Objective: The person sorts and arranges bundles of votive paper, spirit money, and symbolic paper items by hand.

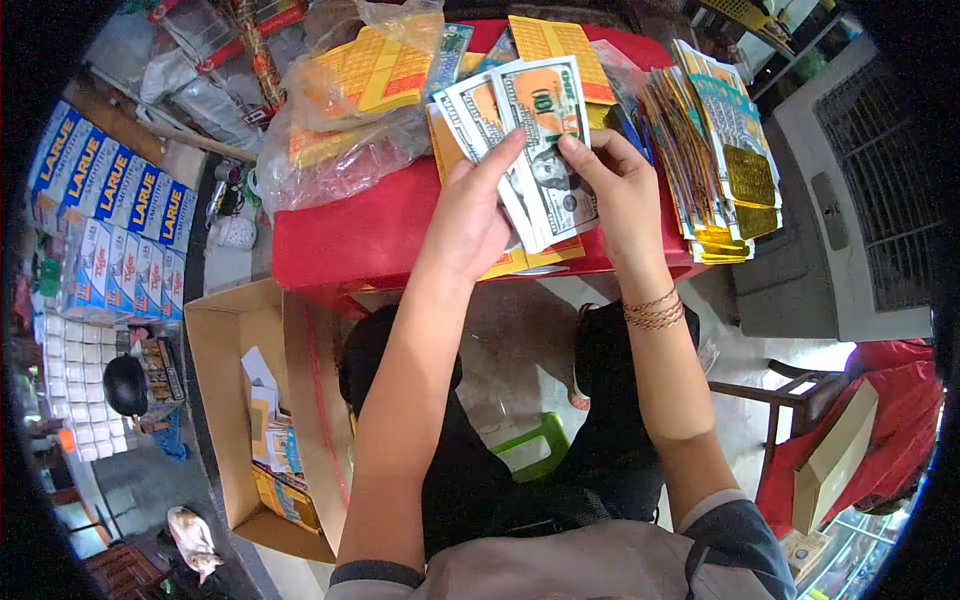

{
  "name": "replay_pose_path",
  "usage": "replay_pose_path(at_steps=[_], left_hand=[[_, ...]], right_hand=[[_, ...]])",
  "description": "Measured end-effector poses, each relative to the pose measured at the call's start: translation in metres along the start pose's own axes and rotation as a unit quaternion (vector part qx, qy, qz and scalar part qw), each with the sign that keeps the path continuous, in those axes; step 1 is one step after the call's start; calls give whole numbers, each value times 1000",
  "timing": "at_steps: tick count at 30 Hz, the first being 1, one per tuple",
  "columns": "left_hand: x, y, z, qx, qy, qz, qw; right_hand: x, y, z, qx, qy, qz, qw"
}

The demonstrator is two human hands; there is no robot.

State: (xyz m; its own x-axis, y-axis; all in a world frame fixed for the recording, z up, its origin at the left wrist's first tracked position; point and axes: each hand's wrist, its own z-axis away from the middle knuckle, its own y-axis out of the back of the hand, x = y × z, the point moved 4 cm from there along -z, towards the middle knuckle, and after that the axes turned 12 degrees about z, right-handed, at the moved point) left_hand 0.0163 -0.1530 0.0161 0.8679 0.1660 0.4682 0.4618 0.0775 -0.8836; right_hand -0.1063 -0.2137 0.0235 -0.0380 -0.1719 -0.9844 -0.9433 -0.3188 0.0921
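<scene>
A fanned bundle of hundred-dollar-style paper notes (545, 150) is held up over the red table (340, 235). My left hand (475, 215) grips the bundle from its left side, with the thumb lying across the notes. On the right edge, my right hand (622, 190) pinches the notes between its thumb and curled fingers. Under the bundle lie yellow paper sheets (505, 265), mostly covered by my hands and the notes. A braided bracelet circles my right wrist.
Yellow paper packs in clear plastic (345, 110) lie at the back left of the table. A tall stack of mixed papers (690, 150) stands at its right. On the floor are a cardboard box (230, 330) with papers inside, a green tray (530, 455) and a cat (193, 540).
</scene>
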Motion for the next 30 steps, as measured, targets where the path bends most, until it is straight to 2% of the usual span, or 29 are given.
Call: replay_pose_path(at_steps=[4, 6, 11, 19, 21, 30], left_hand=[[-1, -1, 0, 4, -7, -15, 1000], [-1, 0, 0, 18, -10, -17, 1000], [-6, -2, -1, 21, -23, -57, 998], [0, 2, 1, 67, -99, -102, 988], [2, 3, 1, 67, -106, -101, 987], [7, 6, 2, 81, -122, -111, 983]], right_hand=[[3, 6, 1, 4, -14, -22, 1000], [1, 10, 1, 26, 24, -9, 999], [3, 16, -1, 28, 8, -8, 1000], [4, 17, -2, 39, 26, 46, 998], [4, 14, -2, 51, 31, -26, 998], [6, 18, -5, 47, 31, -27, 998]])
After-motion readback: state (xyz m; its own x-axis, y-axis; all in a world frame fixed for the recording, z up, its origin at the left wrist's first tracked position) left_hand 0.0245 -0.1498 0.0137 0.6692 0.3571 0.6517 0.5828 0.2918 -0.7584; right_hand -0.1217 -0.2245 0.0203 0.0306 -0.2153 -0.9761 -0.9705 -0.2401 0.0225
